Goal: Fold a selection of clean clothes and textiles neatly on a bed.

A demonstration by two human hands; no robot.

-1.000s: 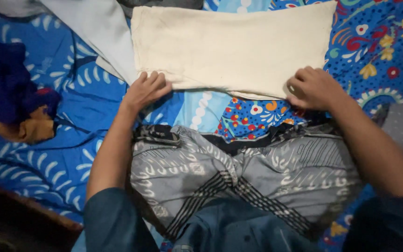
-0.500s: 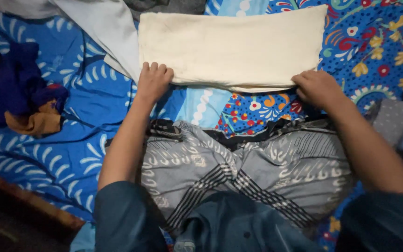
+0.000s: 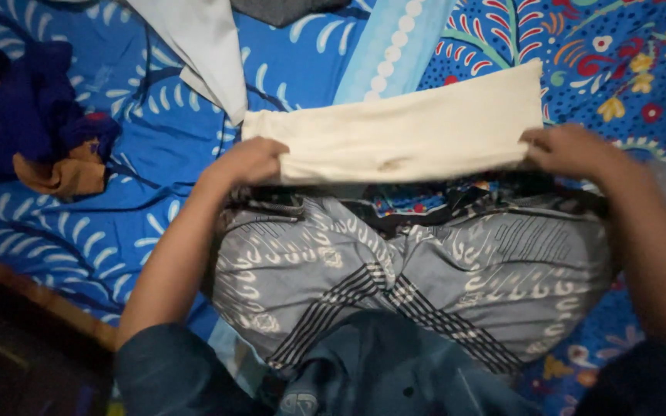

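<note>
A folded cream cloth (image 3: 402,135) lies across the blue patterned bedsheet (image 3: 156,146), just beyond my lap. My left hand (image 3: 247,162) grips the cloth's near left corner. My right hand (image 3: 568,150) grips its near right corner. The cloth stretches as a narrow band between both hands. Below it my lap is covered by a grey patterned sarong (image 3: 395,277).
A pale grey garment (image 3: 206,50) lies at the top, left of the cream cloth. A dark blue and orange bundle of clothes (image 3: 36,131) sits at the far left. The bed's wooden edge (image 3: 40,300) runs along the lower left.
Both hands have pulled the cream cloth toward me and taken hold of its near corners. It now shows as a narrower band, closer to my lap.
</note>
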